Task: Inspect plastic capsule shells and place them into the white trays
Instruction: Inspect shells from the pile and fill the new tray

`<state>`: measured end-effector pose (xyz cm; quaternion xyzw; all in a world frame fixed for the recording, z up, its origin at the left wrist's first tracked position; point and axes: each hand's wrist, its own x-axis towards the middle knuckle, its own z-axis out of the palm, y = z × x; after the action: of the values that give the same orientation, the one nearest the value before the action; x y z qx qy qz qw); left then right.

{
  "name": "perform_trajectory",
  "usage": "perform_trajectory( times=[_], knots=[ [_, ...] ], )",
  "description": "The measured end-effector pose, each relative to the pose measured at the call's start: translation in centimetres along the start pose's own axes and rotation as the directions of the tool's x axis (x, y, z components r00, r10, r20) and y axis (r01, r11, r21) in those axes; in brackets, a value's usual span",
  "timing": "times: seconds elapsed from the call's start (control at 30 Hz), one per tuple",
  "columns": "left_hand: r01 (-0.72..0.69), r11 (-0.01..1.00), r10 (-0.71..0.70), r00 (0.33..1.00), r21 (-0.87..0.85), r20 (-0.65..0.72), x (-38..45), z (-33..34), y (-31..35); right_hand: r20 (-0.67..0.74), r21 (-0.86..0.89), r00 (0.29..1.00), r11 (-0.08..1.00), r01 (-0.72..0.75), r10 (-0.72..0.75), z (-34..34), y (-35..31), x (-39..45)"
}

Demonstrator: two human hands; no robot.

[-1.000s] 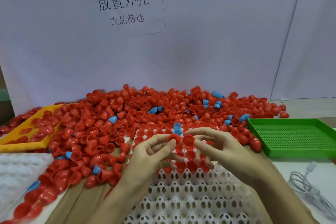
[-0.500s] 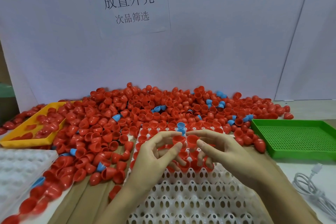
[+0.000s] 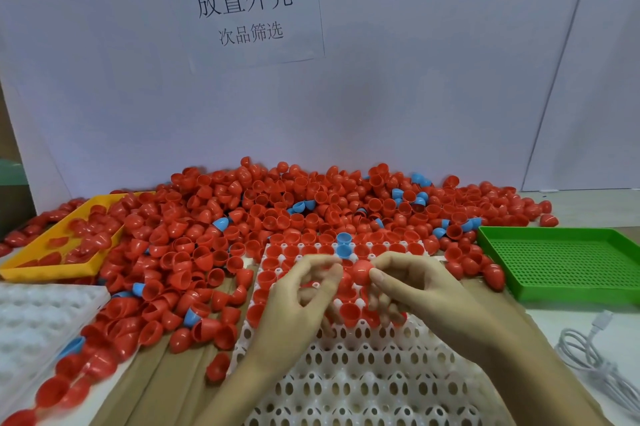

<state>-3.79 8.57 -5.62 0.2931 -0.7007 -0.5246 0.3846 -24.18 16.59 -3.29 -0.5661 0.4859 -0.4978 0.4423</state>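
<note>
A big heap of red capsule shells (image 3: 277, 211), with a few blue ones mixed in, covers the table's back. In front of it lies a white tray (image 3: 346, 377) with round pockets; its far rows hold red shells and two blue ones (image 3: 343, 245). Above the filled rows, my right hand (image 3: 415, 287) pinches a red shell (image 3: 362, 271) between thumb and fingers. My left hand (image 3: 301, 297) is beside it, fingers curled with the tips pinched together; whether a shell is between them I cannot tell.
A yellow tray (image 3: 41, 252) with red shells sits at the left back. A second white tray (image 3: 31, 321) lies at the left front. A perforated green tray (image 3: 568, 263) stands at the right, a white cable (image 3: 595, 356) in front of it. A papered wall with a sign is behind.
Both hands held a red shell side by side before. Now the right hand's shell has turned dome side towards me, and the left hand's shell is hidden or gone.
</note>
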Motion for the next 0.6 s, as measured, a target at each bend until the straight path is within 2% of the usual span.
perform_trajectory(
  times=[0.13,0.2,0.27,0.33,0.4,0.5,0.6],
  knots=[
    [-0.130,0.989,0.124,0.990,0.077,0.073,-0.2,0.2,-0.1,-0.014,0.040,1.000,0.999,0.006,-0.006,0.2,0.2,0.2],
    [-0.078,0.997,0.078,0.993,-0.001,0.083,-0.2,0.3,0.3,-0.026,0.081,1.000,0.997,0.010,-0.008,0.3,0.3,0.3],
    [0.054,0.990,-0.039,0.992,-0.128,0.118,-0.2,0.3,0.6,-0.057,0.078,0.998,0.997,0.026,-0.022,0.4,0.3,0.3],
    [0.132,0.969,-0.099,0.982,-0.209,0.162,-0.1,0.2,0.7,-0.080,-0.011,0.995,0.998,0.059,-0.060,0.6,0.2,0.2],
    [0.144,0.956,-0.099,0.979,-0.257,0.180,-0.2,0.3,0.9,-0.103,-0.133,0.986,0.984,0.116,-0.130,0.8,0.3,0.2],
    [0.157,0.952,-0.107,0.975,-0.264,0.194,-0.3,0.4,0.9,-0.146,-0.326,0.966,0.932,0.157,-0.214,1.1,0.4,0.2],
    [0.174,0.950,-0.119,0.969,-0.261,0.215,-0.4,0.5,0.9,-0.157,-0.448,0.949,0.876,0.178,-0.273,1.0,0.9,0.3]
  ],
)
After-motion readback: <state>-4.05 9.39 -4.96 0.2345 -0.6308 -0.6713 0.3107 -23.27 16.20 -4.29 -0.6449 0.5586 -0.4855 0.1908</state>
